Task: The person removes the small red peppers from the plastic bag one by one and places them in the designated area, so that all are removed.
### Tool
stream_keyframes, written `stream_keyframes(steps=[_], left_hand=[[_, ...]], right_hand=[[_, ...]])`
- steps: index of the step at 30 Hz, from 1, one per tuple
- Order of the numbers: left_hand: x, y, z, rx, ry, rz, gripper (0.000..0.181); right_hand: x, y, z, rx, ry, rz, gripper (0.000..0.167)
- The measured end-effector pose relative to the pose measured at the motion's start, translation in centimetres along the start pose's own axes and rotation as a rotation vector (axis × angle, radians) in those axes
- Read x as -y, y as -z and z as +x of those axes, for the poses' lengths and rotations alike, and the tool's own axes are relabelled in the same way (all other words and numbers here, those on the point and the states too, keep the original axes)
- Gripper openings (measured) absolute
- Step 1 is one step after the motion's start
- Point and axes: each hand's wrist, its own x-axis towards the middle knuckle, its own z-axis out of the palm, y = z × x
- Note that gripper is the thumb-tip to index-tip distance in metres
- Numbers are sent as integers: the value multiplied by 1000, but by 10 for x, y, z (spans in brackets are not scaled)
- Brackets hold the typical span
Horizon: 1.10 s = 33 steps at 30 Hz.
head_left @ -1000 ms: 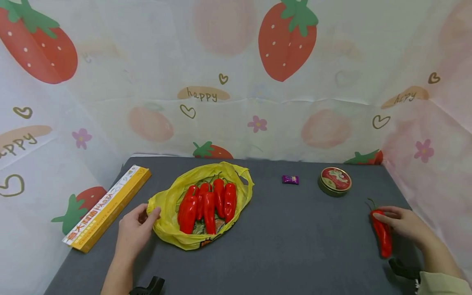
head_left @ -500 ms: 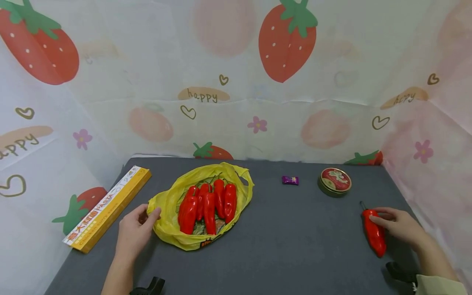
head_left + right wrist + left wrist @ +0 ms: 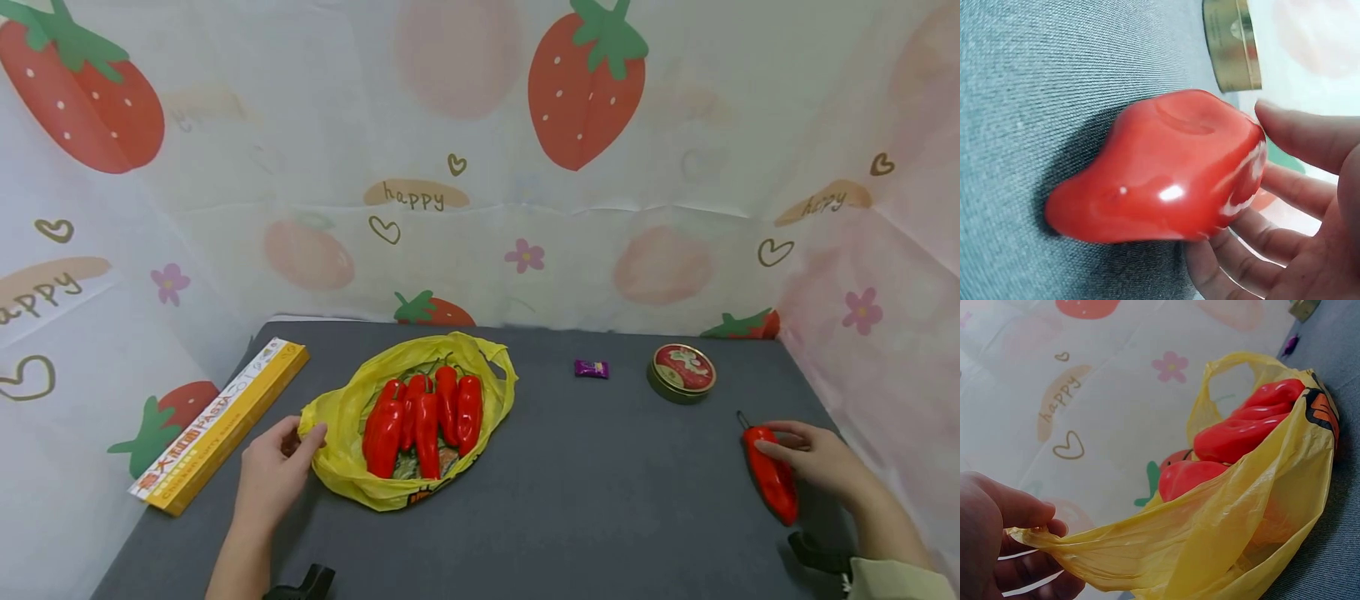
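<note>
My left hand (image 3: 275,467) pinches the left edge of a yellow plastic bag (image 3: 337,433) between thumb and fingers; in the left wrist view the gathered plastic (image 3: 1104,556) is drawn out towards the hand. The bag's mouth is open, and several glossy red peppers (image 3: 426,425) lie inside it. Far to the right, my right hand (image 3: 813,458) holds a single red pepper (image 3: 772,479) near its stem end, thumb on one side and fingers on the other. In the right wrist view this pepper (image 3: 1160,175) has its tip resting on or just over the grey cloth.
A long yellow pasta box (image 3: 225,425) lies slanted at the table's left edge. Towards the back are a small purple packet (image 3: 591,369) and a round tin with a red lid (image 3: 682,371). Strawberry-print cloth (image 3: 480,250) encloses the grey table (image 3: 570,500).
My right hand has shifted a little left with the pepper, whose stem now points further left. Its tip swung left, then slightly back right. The left hand and bag look unmoved.
</note>
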Motion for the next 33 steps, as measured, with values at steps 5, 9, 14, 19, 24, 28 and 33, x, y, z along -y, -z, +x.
stream_keyframes(steps=[5, 9, 14, 19, 24, 28, 33], left_hand=[[1, 0, 1, -15, -8, 5, 38], [1, 0, 1, -11, -13, 4, 38], [-1, 1, 0, 2, 0, -13, 40], [-1, 1, -1, -1, 4, -30, 41], [0, -1, -1, -31, 3, -67, 39], [0, -2, 1, -49, 21, -103, 40], [-1, -2, 2, -68, 19, -151, 45]], right_hand=[[2, -2, -1, -24, 17, 3, 76], [10, -1, -5, -108, 51, -37, 75], [31, 2, -13, -196, 117, -52, 72], [59, -1, -18, -288, 183, -59, 64], [86, -6, -23, -339, 245, -52, 60], [107, -14, -25, -335, 279, -18, 60], [128, -29, -24, -327, 334, -1, 58]])
